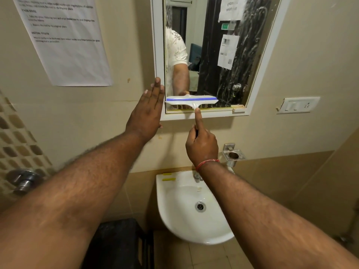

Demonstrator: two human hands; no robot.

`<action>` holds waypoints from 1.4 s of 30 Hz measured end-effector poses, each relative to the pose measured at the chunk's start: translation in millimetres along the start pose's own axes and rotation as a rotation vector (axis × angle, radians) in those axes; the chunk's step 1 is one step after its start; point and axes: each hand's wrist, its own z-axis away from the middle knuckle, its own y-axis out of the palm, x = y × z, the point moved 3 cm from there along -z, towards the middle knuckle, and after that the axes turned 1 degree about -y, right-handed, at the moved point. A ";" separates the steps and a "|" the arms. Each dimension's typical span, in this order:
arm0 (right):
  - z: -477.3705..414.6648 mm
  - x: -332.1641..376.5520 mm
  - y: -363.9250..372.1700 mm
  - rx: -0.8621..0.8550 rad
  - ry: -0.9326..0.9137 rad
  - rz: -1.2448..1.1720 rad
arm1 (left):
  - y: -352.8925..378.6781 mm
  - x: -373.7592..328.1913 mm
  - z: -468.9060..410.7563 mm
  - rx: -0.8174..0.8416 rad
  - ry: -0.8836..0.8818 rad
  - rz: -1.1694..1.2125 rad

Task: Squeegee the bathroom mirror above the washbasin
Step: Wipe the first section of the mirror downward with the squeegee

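One squeegee (191, 101), low on the mirror (219, 55).
Light, stiff plastic; right hand (201, 144) grip pinches its handle; left hand (147, 111) spread flat.

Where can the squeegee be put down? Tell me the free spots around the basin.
The washbasin bowl around the drain is bare. Its back ledge is crowded: yellow bits left, tap centre. The right hand holds the squeegee; the left hand is open.
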 end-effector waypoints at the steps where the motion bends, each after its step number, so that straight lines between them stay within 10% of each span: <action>1: 3.3 -1.2 1.4 0.011 0.012 -0.007 | 1.8 -0.8 1.9 0.003 0.001 -0.010; 26: -32.1 33.0 -73.0 0.419 0.161 0.065 | -38.2 26.1 12.2 0.015 0.107 -0.294; 42: -171.4 141.8 -264.2 -0.113 -0.174 -0.138 | -253.5 34.2 -160.4 -0.144 -0.093 -0.312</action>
